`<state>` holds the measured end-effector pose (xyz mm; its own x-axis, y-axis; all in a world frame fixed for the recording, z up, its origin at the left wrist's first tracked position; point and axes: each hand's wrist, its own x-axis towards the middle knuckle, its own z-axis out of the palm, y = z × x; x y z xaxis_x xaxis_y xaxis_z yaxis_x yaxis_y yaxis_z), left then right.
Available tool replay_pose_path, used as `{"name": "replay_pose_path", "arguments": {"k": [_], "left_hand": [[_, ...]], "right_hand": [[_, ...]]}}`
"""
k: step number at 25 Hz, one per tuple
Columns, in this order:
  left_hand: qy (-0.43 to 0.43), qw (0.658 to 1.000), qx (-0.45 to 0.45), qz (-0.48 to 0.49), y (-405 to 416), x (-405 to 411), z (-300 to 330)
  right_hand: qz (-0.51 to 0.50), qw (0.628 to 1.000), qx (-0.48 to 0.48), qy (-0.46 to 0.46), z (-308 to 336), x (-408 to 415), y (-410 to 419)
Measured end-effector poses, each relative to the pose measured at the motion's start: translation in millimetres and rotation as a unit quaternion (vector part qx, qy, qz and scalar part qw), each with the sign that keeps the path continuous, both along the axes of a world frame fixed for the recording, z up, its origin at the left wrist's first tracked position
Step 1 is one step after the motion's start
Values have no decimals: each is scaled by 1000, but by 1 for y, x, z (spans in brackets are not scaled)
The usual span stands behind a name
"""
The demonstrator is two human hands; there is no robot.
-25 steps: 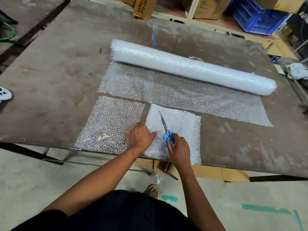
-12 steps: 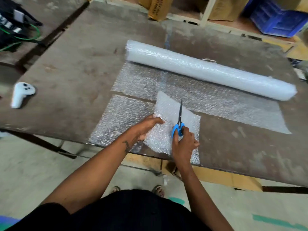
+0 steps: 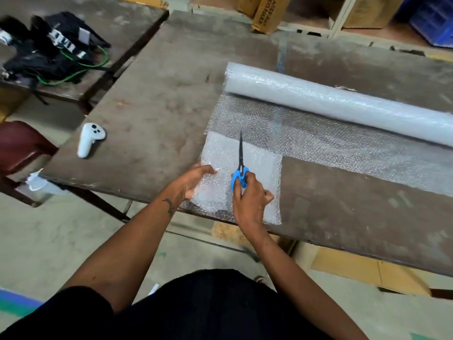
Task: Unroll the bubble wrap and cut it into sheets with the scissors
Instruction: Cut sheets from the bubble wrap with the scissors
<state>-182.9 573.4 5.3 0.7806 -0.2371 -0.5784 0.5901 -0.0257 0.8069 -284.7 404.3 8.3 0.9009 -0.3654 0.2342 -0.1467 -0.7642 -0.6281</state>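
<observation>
Cut bubble wrap sheet (image 3: 257,165) cloudy white, near table (image 3: 159,99) edge; left hand (image 3: 193,180) grips its left side, right hand (image 3: 250,195) holds closed blue-handled scissors (image 3: 240,163); roll (image 3: 343,104) far

Storeroom — shelved cartons (image 3: 268,13), worn worktable (image 3: 157,94)

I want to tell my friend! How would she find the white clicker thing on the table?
Start at the big brown table. Look at its near left corner, away from the bubble wrap roll. The white handheld controller lies there alone, smooth and curved with small dark buttons.
</observation>
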Motion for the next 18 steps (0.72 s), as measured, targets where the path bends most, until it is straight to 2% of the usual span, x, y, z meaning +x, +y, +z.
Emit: {"name": "replay_pose_path", "arguments": {"k": [2, 4, 5, 6, 8, 9, 10, 12, 15, 18], "left_hand": [[-65, 996, 65, -17, 15, 3, -10], [-151, 977, 134, -69, 26, 7, -17], [-192, 956, 203, -92, 31, 9, -20], [-231, 920, 297, -112, 35, 12, -27], [-281, 832, 458, -139, 40, 12, -40], [-291, 804, 502, -130, 40, 10, -43], [-289, 798, 517, -109, 40, 8, -44], [-273, 823, 492, -81, 38, 9, -45], [-194, 879, 432, -48, 38, 21, -48], [-132, 900, 411, -61, 34, 27, -42]], "right_hand": [[37, 999, -8, 34, -9, -2, 18], [61, 995, -22, 72, -18, -5, 30], [72, 993, -32, 86, -23, -7, 35], [81, 991, -37, 96, -25, -8, 38], [95, 989, -48, 105, -27, -10, 40], [101, 988, -61, 104, -26, -11, 39], [105, 986, -76, 103, -26, -12, 38], [110, 984, -91, 102, -26, -14, 37], [113, 984, -85, 109, -27, -13, 37], [109, 988, -45, 99, -28, -12, 29]]}}
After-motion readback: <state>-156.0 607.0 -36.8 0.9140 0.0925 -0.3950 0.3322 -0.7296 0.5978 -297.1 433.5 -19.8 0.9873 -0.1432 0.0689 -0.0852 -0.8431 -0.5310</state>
